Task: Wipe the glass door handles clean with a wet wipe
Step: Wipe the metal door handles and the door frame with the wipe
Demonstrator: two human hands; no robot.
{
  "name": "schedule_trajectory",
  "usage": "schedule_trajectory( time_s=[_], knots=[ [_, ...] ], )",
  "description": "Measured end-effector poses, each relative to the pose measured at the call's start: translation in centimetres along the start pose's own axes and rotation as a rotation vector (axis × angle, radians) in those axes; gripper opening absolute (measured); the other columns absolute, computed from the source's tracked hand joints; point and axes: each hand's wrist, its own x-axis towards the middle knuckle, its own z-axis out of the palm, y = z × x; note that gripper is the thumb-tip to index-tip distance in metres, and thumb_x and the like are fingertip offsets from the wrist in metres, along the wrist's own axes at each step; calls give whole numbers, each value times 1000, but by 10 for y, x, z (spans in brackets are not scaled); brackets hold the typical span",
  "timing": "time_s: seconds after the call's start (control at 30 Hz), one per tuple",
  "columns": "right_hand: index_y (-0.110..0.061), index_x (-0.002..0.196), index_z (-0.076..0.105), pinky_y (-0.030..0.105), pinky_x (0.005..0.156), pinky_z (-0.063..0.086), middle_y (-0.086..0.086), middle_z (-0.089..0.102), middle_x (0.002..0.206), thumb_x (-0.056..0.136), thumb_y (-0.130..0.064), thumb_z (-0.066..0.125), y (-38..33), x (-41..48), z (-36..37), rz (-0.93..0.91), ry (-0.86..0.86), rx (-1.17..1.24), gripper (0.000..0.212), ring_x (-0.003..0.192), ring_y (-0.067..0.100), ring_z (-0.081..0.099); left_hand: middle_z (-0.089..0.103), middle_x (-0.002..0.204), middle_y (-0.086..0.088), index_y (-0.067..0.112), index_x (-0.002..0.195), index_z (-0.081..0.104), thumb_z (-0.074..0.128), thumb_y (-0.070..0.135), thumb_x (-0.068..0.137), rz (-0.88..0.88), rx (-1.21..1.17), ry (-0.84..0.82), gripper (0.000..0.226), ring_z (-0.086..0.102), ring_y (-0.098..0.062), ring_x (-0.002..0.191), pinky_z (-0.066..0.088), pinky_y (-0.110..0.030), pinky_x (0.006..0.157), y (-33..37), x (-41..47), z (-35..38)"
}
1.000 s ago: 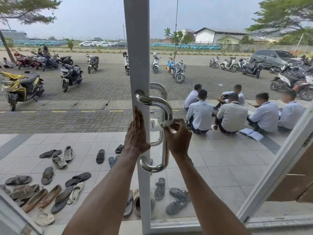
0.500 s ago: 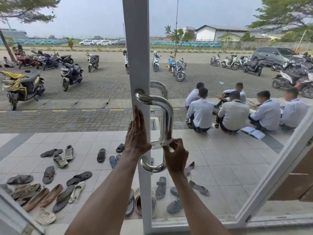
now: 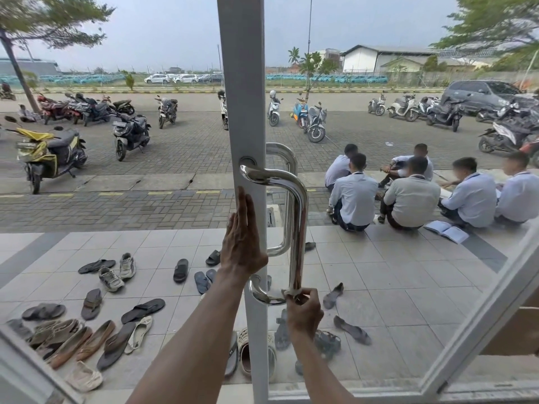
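A shiny steel D-shaped handle [image 3: 300, 217] is fixed to the white frame of the glass door [image 3: 245, 112]. A matching handle [image 3: 287, 196] shows behind it through the glass. My left hand [image 3: 243, 243] lies flat with straight fingers against the door frame, between the handle's two mounts. My right hand [image 3: 303, 312] pinches a small white wet wipe [image 3: 288, 293] around the handle's lower bend, where the bar curves toward the frame. Most of the wipe is hidden by my fingers.
Through the glass, many sandals and shoes [image 3: 96, 330] lie scattered on the tiled porch. Several people [image 3: 408, 196] sit on the step at right. Parked motorbikes [image 3: 131, 132] fill the paved lot. A second white door frame [image 3: 478, 322] slants at the right.
My right hand with the wipe has slid down the handle's bar from its middle to the lower bend. My left hand has stayed flat on the frame.
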Motion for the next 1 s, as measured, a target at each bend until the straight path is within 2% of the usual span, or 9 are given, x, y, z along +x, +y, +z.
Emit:
schedule_trajectory(
  time_s=[0.13,0.3,0.43,0.57,0.7,0.77,0.87,1.0],
  knots=[
    [-12,84,58,31,74,51,13,73,85,65,-18,88,-2,-11,16,251,68,131,36,80,28,70,-30,159,-6,5,153,-13,65,1,55,-3,-5,1,125,7,-27,151,34,-42,114,-2,0,1],
    [-2,93,58,24,57,44,18,70,90,62,-17,90,-6,-18,35,499,69,366,47,74,23,62,-27,160,-5,7,154,-13,63,0,54,-12,-14,18,126,8,-24,150,35,-44,114,-5,0,5],
    [-2,94,57,37,81,50,19,67,98,61,-20,90,-11,-21,52,686,127,492,50,85,28,61,-24,161,-5,8,154,-11,62,0,53,-23,-26,30,125,12,-26,150,35,-44,113,-5,2,8],
    [-3,99,58,39,81,50,15,64,97,63,-24,89,-16,-25,64,820,122,616,52,84,27,58,-23,161,-7,6,154,-9,60,-2,54,-17,-36,51,122,14,-30,149,34,-46,114,-5,2,12],
    [-4,75,51,35,78,51,12,62,79,66,-20,88,-21,-29,76,935,27,741,41,83,29,62,-23,161,-7,5,154,-9,61,-2,55,-18,-31,60,122,8,-27,151,28,-45,118,-6,3,15],
    [-4,77,54,32,74,50,13,64,85,74,-18,82,-23,-32,83,947,-24,772,32,78,26,63,-23,161,-8,5,154,-9,62,-1,56,-14,-23,60,121,4,-26,151,26,-44,119,-7,3,15],
    [-8,95,60,22,66,52,5,64,88,92,-15,63,-28,-36,90,934,-166,773,8,69,13,61,-23,161,-6,7,154,-11,61,-1,58,-8,-2,36,120,0,-23,152,21,-41,121,-9,3,12],
    [5,88,57,27,56,50,16,62,79,83,9,66,-31,-47,95,984,-203,698,11,60,19,61,-21,162,-5,9,155,-6,56,-1,62,40,29,9,113,10,-23,151,21,-40,121,-14,0,4]
  ],
)
